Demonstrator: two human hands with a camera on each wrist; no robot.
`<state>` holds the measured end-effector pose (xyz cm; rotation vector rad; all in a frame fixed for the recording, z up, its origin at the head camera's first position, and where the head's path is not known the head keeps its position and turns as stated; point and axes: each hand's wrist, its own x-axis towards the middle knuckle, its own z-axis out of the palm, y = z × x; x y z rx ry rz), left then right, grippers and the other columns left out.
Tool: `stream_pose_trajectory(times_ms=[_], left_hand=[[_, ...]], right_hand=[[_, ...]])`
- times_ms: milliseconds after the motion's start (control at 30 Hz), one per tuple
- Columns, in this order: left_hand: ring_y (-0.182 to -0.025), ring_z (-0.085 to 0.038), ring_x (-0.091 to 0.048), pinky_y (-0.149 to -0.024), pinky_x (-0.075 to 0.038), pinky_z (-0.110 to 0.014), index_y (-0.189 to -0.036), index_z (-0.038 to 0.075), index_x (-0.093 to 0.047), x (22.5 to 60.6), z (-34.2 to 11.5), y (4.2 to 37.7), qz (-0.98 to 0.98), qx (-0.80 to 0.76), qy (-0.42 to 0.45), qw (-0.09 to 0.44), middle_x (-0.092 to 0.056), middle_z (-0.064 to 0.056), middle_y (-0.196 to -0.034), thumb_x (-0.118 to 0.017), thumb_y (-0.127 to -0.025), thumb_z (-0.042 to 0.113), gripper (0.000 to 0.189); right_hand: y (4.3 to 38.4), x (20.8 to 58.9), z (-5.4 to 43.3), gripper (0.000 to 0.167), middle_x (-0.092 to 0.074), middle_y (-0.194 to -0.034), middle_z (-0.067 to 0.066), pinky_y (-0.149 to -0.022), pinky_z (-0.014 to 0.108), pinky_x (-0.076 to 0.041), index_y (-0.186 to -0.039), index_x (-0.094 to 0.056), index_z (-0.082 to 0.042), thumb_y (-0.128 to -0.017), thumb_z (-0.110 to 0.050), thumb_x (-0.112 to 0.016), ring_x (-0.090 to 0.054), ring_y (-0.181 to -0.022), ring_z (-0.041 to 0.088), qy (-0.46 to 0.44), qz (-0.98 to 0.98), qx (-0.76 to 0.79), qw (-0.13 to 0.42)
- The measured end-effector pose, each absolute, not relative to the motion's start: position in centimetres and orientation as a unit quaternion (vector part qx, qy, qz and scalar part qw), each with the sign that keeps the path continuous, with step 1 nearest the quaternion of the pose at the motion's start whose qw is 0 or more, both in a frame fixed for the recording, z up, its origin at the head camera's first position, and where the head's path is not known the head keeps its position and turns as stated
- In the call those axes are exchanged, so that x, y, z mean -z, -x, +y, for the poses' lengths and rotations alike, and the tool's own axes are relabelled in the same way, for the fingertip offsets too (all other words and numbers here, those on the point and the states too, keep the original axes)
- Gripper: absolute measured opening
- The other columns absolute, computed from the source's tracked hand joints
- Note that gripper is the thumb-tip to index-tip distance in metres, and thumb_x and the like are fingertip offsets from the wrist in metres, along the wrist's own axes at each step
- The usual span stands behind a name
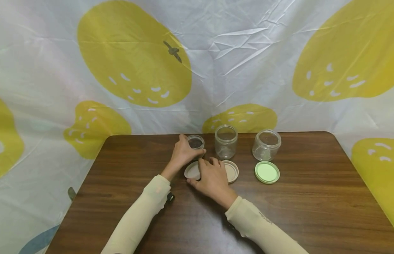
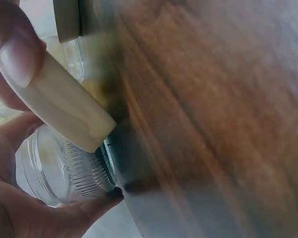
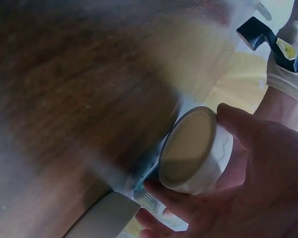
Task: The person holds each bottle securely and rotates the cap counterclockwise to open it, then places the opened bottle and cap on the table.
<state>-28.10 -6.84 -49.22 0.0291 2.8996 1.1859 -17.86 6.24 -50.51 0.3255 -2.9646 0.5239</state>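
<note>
A small clear jar (image 1: 196,141) stands at the left of the row, and my left hand (image 1: 183,152) grips its side with thumb and fingers. In the left wrist view the jar (image 2: 47,166) shows ridges near its base. Just in front of it, my right hand (image 1: 213,178) pinches a whitish lid (image 1: 192,171) by its rim, thumb on one side and fingers on the other. That lid (image 3: 188,148) is tilted up from the table. Under the right hand's fingers, a beige lid (image 1: 232,171) lies partly covered.
A taller clear jar (image 1: 226,143) stands in the middle of the row, a wide clear jar (image 1: 267,145) at the right. In front of the wide jar lies a green lid (image 1: 267,172). The wooden table (image 1: 311,197) ends at a patterned cloth (image 1: 235,81) behind.
</note>
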Motion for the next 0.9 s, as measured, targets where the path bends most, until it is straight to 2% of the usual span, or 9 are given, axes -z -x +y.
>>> stream_pose_trajectory(times_ms=[167,400,633,900], left_hand=[[-0.116,-0.043,-0.068,-0.096,-0.056,-0.053,-0.139,0.001,-0.042,49.3,-6.8,28.14,0.927,-0.375,-0.012,0.009,-0.066,-0.026,-0.124,-0.091,-0.076,0.048,0.092],[-0.116,-0.044,-0.067,-0.097,-0.057,-0.053,-0.14,0.001,-0.04,49.44,-6.8,28.18,0.93,-0.366,-0.017,0.015,-0.066,-0.027,-0.124,-0.09,-0.078,0.048,0.092],[-0.12,-0.045,-0.066,-0.099,-0.055,-0.055,-0.143,0.0,-0.037,49.34,-6.92,28.1,0.93,-0.365,-0.019,0.027,-0.064,-0.029,-0.129,-0.089,-0.08,0.047,0.095],[-0.124,-0.046,-0.063,-0.102,-0.054,-0.056,-0.147,0.0,-0.035,49.01,-7.06,27.84,0.928,-0.37,-0.023,0.044,-0.061,-0.03,-0.134,-0.088,-0.082,0.046,0.096]], right_hand=[[17.91,50.55,6.2,0.089,-0.071,-0.138,0.013,-0.124,0.057,-0.029,-0.145,-0.059,-0.007,-0.081,-0.064,-0.082,-0.049,-0.144,0.041,-0.108,-0.978,-0.169,0.049],[18.16,50.69,6.05,0.092,-0.072,-0.136,0.016,-0.127,0.055,-0.026,-0.145,-0.058,-0.004,-0.078,-0.061,-0.085,-0.046,-0.148,0.041,-0.114,-0.982,-0.141,0.054],[18.13,50.55,5.72,0.09,-0.071,-0.135,0.017,-0.125,0.057,-0.028,-0.137,-0.062,-0.005,-0.073,-0.062,-0.089,-0.047,-0.147,0.043,-0.116,-0.984,-0.122,0.064],[18.17,50.87,5.57,0.09,-0.068,-0.136,0.016,-0.121,0.06,-0.028,-0.138,-0.063,-0.008,-0.071,-0.06,-0.092,-0.045,-0.146,0.044,-0.113,-0.984,-0.115,0.07]])
